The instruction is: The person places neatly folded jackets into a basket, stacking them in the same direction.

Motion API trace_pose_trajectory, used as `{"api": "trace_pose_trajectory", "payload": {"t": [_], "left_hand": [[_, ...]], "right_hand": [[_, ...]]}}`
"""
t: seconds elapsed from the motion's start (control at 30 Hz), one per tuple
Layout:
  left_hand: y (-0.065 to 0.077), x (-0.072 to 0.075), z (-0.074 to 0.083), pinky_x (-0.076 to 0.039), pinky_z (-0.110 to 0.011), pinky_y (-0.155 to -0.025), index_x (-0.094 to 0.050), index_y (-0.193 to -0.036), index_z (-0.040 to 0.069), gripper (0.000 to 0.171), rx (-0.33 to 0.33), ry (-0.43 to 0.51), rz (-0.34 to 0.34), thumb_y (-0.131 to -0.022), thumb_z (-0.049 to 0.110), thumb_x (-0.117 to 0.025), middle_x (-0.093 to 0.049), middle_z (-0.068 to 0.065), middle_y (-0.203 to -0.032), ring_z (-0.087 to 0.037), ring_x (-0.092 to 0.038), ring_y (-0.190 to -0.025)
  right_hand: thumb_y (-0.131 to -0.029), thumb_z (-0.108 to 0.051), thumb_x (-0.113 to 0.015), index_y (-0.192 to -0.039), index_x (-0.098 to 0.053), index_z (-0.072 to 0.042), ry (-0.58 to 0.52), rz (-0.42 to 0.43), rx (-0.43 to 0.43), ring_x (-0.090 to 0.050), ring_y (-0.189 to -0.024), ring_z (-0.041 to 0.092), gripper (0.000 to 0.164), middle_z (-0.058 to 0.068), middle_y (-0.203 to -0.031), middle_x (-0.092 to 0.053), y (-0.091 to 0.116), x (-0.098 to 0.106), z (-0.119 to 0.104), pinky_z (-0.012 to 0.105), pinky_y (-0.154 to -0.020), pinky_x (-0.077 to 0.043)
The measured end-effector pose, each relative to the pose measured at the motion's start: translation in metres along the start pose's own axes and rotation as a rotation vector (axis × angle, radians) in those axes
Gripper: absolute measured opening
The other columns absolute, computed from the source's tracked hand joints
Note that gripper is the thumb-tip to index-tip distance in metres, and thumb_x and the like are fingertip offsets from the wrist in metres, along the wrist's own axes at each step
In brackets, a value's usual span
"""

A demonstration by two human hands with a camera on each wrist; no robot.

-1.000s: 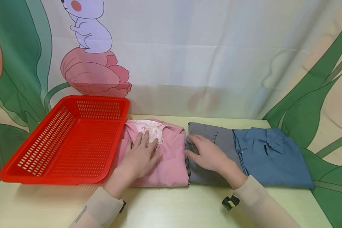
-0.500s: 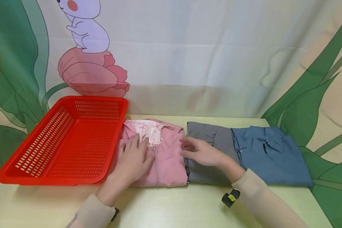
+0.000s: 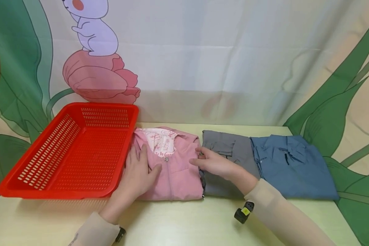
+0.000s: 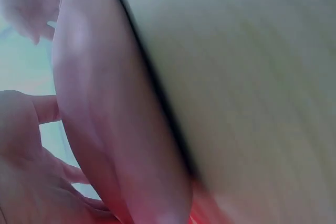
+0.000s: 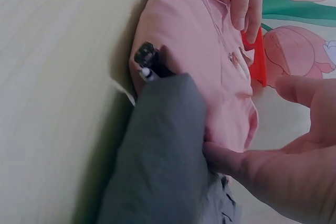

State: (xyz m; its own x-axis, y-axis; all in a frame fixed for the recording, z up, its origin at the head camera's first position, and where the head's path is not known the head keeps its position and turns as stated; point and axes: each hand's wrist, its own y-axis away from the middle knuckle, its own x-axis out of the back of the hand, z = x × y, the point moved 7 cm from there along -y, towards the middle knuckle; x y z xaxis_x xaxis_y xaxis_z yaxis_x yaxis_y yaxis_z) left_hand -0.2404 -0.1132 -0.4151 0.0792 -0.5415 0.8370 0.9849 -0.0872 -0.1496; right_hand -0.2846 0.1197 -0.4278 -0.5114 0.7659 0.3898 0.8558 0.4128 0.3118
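Pink garment (image 3: pixel 179 179) lies flanked by thumb-spread hands (image 3: pixel 137 176) (image 3: pixel 218 164).

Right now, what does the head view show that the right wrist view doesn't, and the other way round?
Only the head view shows the folded blue garment and the cream sleeves. Only the right wrist view shows the near edge of the folded gray garment side-on, from low and close up. Both share that gray garment, the pink zip jacket, the left hand, the right hand, the red basket, the pale table and the tulip-printed backdrop.
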Motion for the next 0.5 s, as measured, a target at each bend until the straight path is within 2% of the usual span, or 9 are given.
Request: {"api": "trace_pose_trajectory", "payload": {"t": [0.13, 0.23, 0.4, 0.5], "left_hand": [[0.001, -0.004, -0.006, -0.011, -0.068, -0.117, -0.010, -0.157, -0.014, 0.095, 0.057, 0.048, -0.048, -0.097, 0.036, -0.064, 0.007, -0.038, -0.162, -0.055, -0.001, -0.149], [0.001, -0.004, -0.007, -0.011, -0.068, -0.116, -0.006, -0.158, -0.013, 0.098, 0.088, 0.067, -0.067, -0.097, 0.038, -0.063, 0.011, -0.037, -0.162, -0.057, 0.001, -0.149], [0.000, -0.002, -0.008, -0.009, -0.066, -0.117, -0.001, -0.159, -0.011, 0.099, 0.112, 0.091, -0.079, -0.099, 0.040, -0.060, 0.012, -0.038, -0.162, -0.057, 0.003, -0.149], [0.000, -0.001, -0.010, -0.009, -0.066, -0.117, 0.002, -0.159, -0.010, 0.099, 0.135, 0.118, -0.097, -0.100, 0.041, -0.059, 0.011, -0.040, -0.161, -0.057, 0.003, -0.148]], "right_hand": [[-0.101, -0.034, -0.065, -0.159, -0.024, 0.001, -0.074, 0.018, -0.018, -0.037, -0.145, 0.034, 0.080, 0.022, -0.161, -0.031, -0.005, -0.004, 0.004, 0.051, -0.117, -0.032], [-0.101, -0.030, -0.063, -0.160, -0.019, 0.003, -0.194, -0.003, -0.042, -0.029, -0.149, 0.034, 0.080, 0.023, -0.163, -0.024, -0.008, -0.008, 0.004, 0.051, -0.120, -0.026], [-0.105, -0.023, -0.057, -0.160, -0.006, 0.007, -0.412, -0.035, -0.081, -0.015, -0.154, 0.038, 0.081, 0.024, -0.168, -0.010, -0.012, -0.010, 0.002, 0.051, -0.121, -0.021], [-0.107, -0.023, -0.053, -0.160, -0.003, 0.007, -0.458, -0.044, -0.086, -0.014, -0.153, 0.040, 0.079, 0.025, -0.167, -0.010, -0.013, -0.010, 0.003, 0.051, -0.121, -0.023]]}}
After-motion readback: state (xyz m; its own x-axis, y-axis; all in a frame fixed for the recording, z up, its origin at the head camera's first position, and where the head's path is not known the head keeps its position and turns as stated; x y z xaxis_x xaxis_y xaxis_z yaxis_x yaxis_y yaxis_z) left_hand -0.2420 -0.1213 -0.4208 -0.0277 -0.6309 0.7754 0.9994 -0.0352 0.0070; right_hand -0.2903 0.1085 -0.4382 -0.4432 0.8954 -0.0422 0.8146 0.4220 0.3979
